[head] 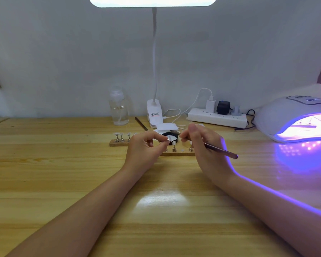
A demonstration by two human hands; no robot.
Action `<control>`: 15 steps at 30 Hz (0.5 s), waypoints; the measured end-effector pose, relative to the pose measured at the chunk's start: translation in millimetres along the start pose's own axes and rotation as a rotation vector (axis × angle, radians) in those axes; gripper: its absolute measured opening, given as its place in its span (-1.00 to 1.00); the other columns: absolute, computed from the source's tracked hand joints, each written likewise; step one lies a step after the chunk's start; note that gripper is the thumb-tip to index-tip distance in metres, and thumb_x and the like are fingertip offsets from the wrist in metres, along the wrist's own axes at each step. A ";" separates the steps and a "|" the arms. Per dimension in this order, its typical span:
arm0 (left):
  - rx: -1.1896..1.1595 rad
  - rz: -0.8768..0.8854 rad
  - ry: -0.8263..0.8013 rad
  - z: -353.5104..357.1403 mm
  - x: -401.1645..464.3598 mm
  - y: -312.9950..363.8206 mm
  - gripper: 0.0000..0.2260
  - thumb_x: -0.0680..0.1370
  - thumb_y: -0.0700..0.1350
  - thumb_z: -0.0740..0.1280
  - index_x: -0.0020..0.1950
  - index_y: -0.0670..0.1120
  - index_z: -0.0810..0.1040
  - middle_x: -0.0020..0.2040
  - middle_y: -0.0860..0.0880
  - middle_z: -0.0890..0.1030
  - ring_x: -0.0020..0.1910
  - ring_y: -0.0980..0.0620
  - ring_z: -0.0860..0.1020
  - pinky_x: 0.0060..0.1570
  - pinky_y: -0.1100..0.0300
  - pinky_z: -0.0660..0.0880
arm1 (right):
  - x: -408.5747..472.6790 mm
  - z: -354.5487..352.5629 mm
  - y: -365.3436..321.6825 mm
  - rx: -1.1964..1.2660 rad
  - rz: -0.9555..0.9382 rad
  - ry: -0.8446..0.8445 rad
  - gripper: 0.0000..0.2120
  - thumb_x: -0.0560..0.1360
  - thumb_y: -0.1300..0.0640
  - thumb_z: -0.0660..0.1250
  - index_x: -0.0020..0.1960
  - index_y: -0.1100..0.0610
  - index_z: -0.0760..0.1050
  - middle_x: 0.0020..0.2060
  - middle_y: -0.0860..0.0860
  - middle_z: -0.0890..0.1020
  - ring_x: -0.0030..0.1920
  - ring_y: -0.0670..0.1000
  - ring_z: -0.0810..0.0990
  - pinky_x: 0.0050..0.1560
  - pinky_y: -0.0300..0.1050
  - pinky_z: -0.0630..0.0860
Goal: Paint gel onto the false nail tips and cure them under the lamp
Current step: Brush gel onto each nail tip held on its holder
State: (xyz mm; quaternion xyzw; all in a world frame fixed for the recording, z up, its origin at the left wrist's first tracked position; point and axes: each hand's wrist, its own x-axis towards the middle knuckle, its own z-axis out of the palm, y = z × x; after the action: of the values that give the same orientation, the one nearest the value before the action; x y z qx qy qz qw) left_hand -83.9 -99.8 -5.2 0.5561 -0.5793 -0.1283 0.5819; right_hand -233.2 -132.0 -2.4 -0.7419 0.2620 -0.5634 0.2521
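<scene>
Wood table [63, 182]: 2 hands, L [145, 147] w/ 1 tip [168, 138], R [202, 145] w/ 1 brush [220, 150].

A wooden table [63, 182] stands against a pale wall [63, 52]. At the back, a clear bottle [119, 108] with some clear liquid in it stands near the white clip of a desk light [154, 112]. Its thin neck goes up to a bright glowing head. To the right lies a white power strip [217, 117] with three plugs and white cables.
</scene>
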 end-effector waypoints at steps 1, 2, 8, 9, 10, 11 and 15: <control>0.008 -0.003 -0.003 -0.2 0.0 0.0 -0.81 0.37 -0.25 0.47 -0.30 0.04 0.61 -0.33 -0.16 0.61 -0.39 0.08 0.32 -0.38 0.37 0.28 | -0.6 0.2 1.0 0.011 0.009 -0.010 -0.67 0.56 -0.13 0.11 -0.29 -0.09 0.51 -0.40 -0.15 0.57 -0.31 -0.24 0.52 -0.26 -0.40 0.38; 0.014 -0.006 -0.005 -0.1 0.0 0.2 -0.83 0.37 -0.25 0.47 -0.29 0.03 0.61 -0.31 -0.20 0.61 -0.39 0.08 0.32 -0.38 0.36 0.28 | -1.2 0.3 1.5 0.042 0.033 -0.009 -0.63 0.55 -0.12 0.11 -0.33 -0.06 0.53 -0.43 -0.13 0.57 -0.35 -0.22 0.52 -0.27 -0.39 0.39; 0.012 -0.012 0.008 0.9 0.7 -0.2 -0.82 0.37 -0.24 0.47 -0.31 0.04 0.61 -0.32 -0.25 0.59 -0.41 0.11 0.31 -0.40 0.41 0.27 | -0.2 -0.5 -0.8 -0.001 0.007 0.046 -0.67 0.53 -0.16 0.10 -0.32 -0.13 0.50 -0.37 -0.11 0.59 -0.19 -0.06 0.58 -0.09 -0.05 0.50; 0.009 -0.014 0.009 1.0 0.8 -0.6 -0.81 0.37 -0.24 0.47 -0.31 0.05 0.60 -0.33 -0.25 0.58 -0.41 0.11 0.31 -0.40 0.41 0.26 | 0.2 -0.6 -0.7 -0.031 -0.003 0.024 -0.69 0.56 -0.12 0.11 -0.29 -0.14 0.49 -0.33 -0.14 0.59 -0.14 -0.07 0.57 -0.07 -0.05 0.49; 0.007 -0.017 0.009 1.1 0.9 -1.1 -0.80 0.37 -0.24 0.47 -0.32 0.06 0.60 -0.34 -0.25 0.57 -0.42 0.12 0.30 -0.40 0.40 0.26 | -0.5 -0.4 0.0 -0.041 -0.004 0.000 -0.69 0.56 -0.10 0.11 -0.29 -0.12 0.50 -0.32 -0.15 0.59 -0.14 -0.10 0.56 -0.07 -0.08 0.49; 0.008 -0.018 0.009 1.1 1.1 -1.7 -0.80 0.37 -0.24 0.47 -0.32 0.07 0.60 -0.36 -0.22 0.55 -0.42 0.13 0.29 -0.41 0.40 0.25 | -1.5 0.1 1.1 -0.031 0.002 -0.018 -0.67 0.56 -0.08 0.10 -0.30 -0.08 0.51 -0.35 -0.15 0.59 -0.18 -0.14 0.56 -0.11 -0.16 0.48; 0.004 -0.016 0.022 1.3 0.9 -2.1 -0.78 0.36 -0.24 0.48 -0.34 0.08 0.60 -0.44 -0.02 0.51 -0.43 0.14 0.30 -0.43 0.42 0.26 | -4.7 1.6 0.7 0.166 0.078 0.023 -0.61 0.51 -0.06 0.14 -0.40 0.03 0.55 -0.49 -0.11 0.59 -0.40 -0.19 0.56 -0.29 -0.36 0.45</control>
State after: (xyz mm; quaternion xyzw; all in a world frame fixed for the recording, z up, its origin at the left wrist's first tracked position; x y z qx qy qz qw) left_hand -83.7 -101.9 -6.7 0.5632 -0.5686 -0.1256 0.5863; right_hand -232.8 -129.2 -6.6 -0.7010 0.2461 -0.5815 0.3314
